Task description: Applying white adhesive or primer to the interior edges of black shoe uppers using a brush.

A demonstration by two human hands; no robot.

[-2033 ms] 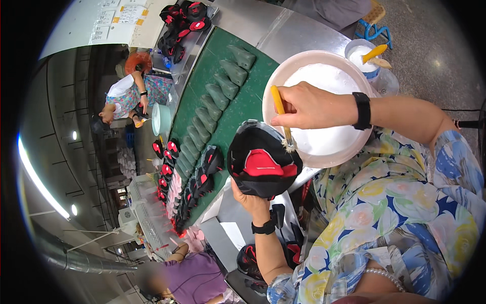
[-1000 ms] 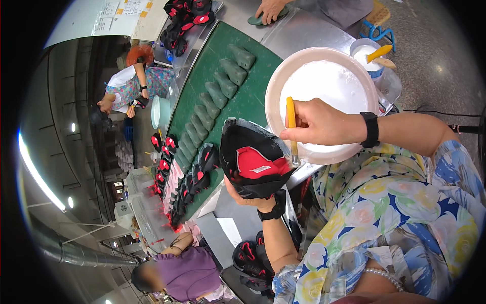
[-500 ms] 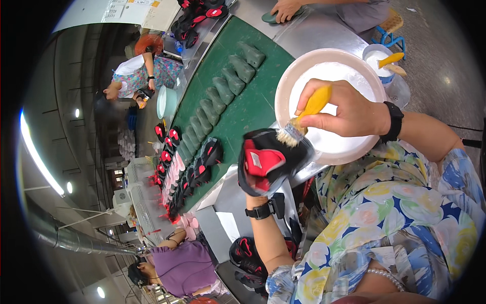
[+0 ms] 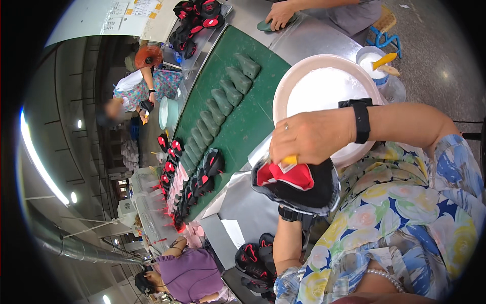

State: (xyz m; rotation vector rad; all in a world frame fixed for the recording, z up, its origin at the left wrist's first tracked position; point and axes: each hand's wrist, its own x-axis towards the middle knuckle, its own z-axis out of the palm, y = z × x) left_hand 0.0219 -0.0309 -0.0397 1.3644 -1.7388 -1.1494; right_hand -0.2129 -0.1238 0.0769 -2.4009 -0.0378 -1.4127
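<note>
A black shoe upper (image 4: 316,195) with a red lining and a pale label is held up in front of me, its open underside edge toward the lower right. My left forearm (image 4: 287,243) rises beneath it; the left hand itself is hidden behind the upper, which it supports. Over the lining, my right hand (image 4: 311,137) is closed round a brush, of which only a bit of yellow handle (image 4: 289,159) shows. The bristles are hidden under that hand. Behind my right wrist stands a wide pale basin (image 4: 280,96) of white liquid.
Grey-green shoe lasts (image 4: 231,93) and black-red uppers (image 4: 207,169) line the green belt (image 4: 268,66). A small bucket (image 4: 372,66) holds another yellow-handled brush. Across the metal table, a co-worker's hand (image 4: 280,15) touches a green flat piece. More uppers (image 4: 253,261) lie at lower left.
My right hand has moved down and left from over the basin to the upper, turning its back toward me. The upper has shifted right and down and tilted.
</note>
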